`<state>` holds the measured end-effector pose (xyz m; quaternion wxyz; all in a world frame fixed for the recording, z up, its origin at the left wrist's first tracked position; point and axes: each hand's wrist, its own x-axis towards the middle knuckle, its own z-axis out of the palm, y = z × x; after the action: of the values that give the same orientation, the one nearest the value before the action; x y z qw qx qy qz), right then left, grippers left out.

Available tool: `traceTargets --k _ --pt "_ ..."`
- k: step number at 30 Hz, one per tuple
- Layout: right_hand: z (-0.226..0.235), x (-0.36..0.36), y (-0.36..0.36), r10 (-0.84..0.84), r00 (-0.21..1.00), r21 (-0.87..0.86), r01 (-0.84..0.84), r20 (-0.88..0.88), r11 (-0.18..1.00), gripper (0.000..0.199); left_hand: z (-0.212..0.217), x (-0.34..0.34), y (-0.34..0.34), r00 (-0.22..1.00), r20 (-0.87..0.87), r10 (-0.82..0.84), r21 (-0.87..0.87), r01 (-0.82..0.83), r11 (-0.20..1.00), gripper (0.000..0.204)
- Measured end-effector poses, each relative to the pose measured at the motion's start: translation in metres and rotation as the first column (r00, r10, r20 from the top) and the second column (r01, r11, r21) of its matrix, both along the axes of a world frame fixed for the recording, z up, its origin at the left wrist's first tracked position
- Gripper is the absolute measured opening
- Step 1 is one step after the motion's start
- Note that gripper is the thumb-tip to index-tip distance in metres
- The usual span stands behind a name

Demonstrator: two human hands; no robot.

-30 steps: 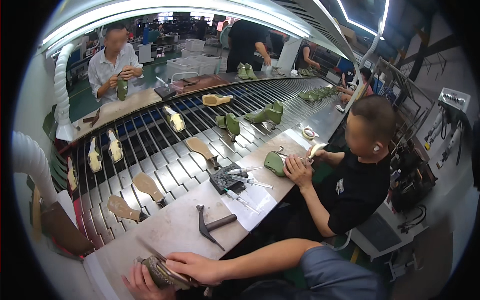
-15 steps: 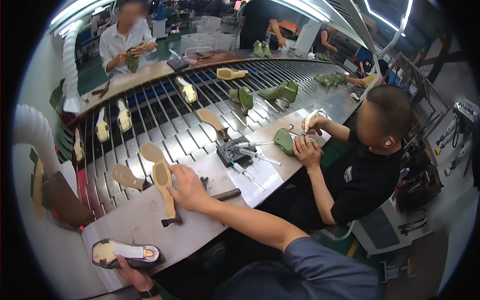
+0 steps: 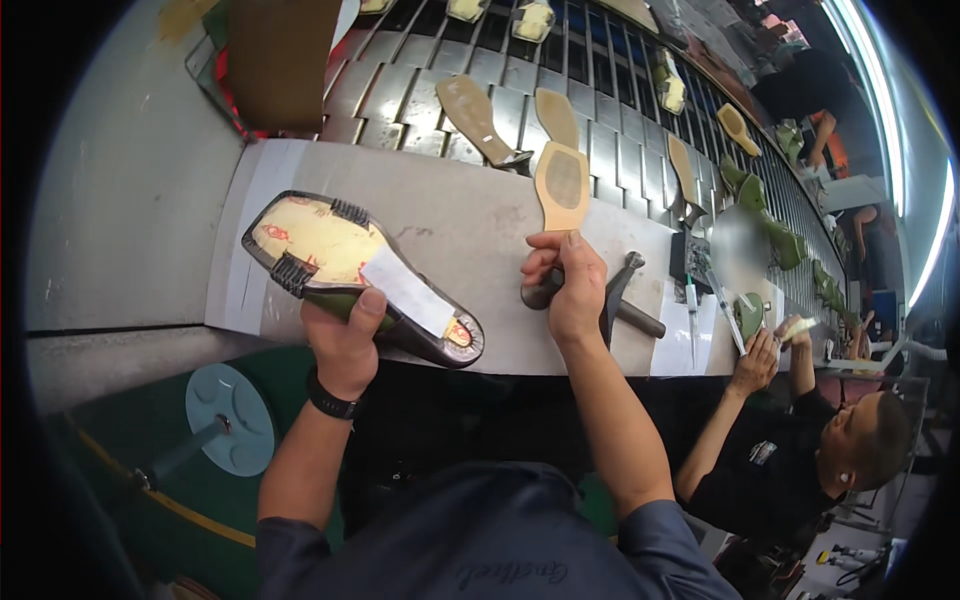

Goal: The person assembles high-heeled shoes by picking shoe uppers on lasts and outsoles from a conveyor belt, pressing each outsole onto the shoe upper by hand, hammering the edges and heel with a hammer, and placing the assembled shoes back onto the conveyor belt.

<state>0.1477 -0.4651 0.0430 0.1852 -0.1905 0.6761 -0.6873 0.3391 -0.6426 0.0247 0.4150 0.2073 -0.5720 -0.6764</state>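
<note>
And the left hand [image 3: 345, 335] grips the upturned shoe [image 3: 325, 245], right hand [image 3: 572, 280] pinching a tan sole [image 3: 563, 187] beside the hammer [image 3: 638, 317]

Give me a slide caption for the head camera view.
Left hand holding an upturned shoe, right hand holding a tan sole, beside a slatted conveyor.

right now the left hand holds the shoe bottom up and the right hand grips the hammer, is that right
Not quite: the head view shows the right hand holding a tan sole, while the hammer lies on the worktable. The left hand does hold the shoe bottom up.
</note>
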Motion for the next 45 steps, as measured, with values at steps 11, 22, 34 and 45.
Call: traceTargets --k 11,22,34,45 --pt "0.003 0.015 -0.010 -0.075 0.997 0.057 0.073 0.034 0.996 0.052 -0.005 0.006 -0.001 0.995 -0.042 -0.086 -0.001 0.086 0.996 0.053" --pt "0.004 0.031 -0.002 -0.136 0.984 0.257 0.160 -0.111 0.953 0.046 -0.020 0.017 -0.011 0.981 -0.176 -0.083 0.262 0.127 0.957 0.082" --pt "-0.001 0.051 0.069 0.170 0.608 0.404 0.272 -0.776 0.873 0.029 0.031 0.012 0.021 0.981 -0.184 0.060 0.345 0.007 0.939 0.050" --pt "-0.003 0.141 0.197 0.182 0.709 -0.303 0.046 0.681 0.952 0.055 0.069 -0.032 0.040 0.904 -0.304 -0.301 0.159 0.360 0.919 0.048"
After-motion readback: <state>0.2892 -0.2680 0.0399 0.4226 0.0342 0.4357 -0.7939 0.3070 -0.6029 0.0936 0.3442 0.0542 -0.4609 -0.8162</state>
